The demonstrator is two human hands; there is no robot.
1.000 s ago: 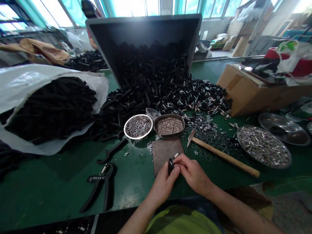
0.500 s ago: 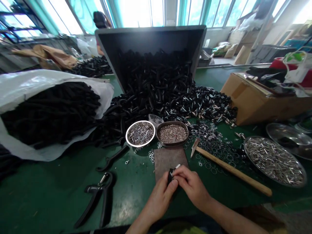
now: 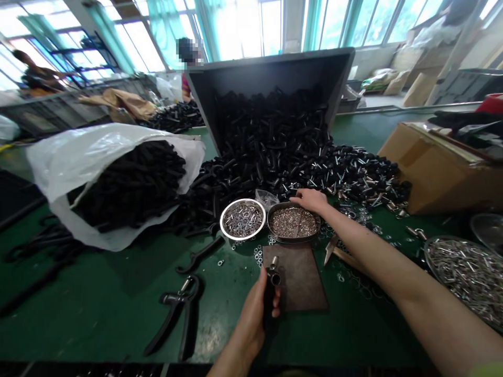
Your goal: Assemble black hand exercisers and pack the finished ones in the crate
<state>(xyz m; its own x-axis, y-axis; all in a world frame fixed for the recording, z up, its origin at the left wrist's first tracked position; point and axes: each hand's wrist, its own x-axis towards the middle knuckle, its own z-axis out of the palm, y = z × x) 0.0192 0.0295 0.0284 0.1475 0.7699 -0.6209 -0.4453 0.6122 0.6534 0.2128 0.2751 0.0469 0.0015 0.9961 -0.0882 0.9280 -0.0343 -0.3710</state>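
My left hand is closed round a black hand-grip handle, held above the table's front part. A coiled metal spring stands up from its top end, beside a round hollow opening. My right hand reaches forward over the back right rim of an oval tin of small metal pieces, at the edge of a pile of black parts. Its fingers are bent and close together; whatever they hold is hidden. Left of my left hand lies an assembled hand grip with a spring between two black handles.
A brown metal plate lies under the work area. A round bowl of rings and pins stands left of the tin. My right forearm partly covers a hammer. Further out are a white sack, a cardboard box and a pin-filled tray.
My right hand has left the part in my left hand and moved forward to the pile behind the tin. My left hand keeps the handle, now more upright. The camera view has shifted left.
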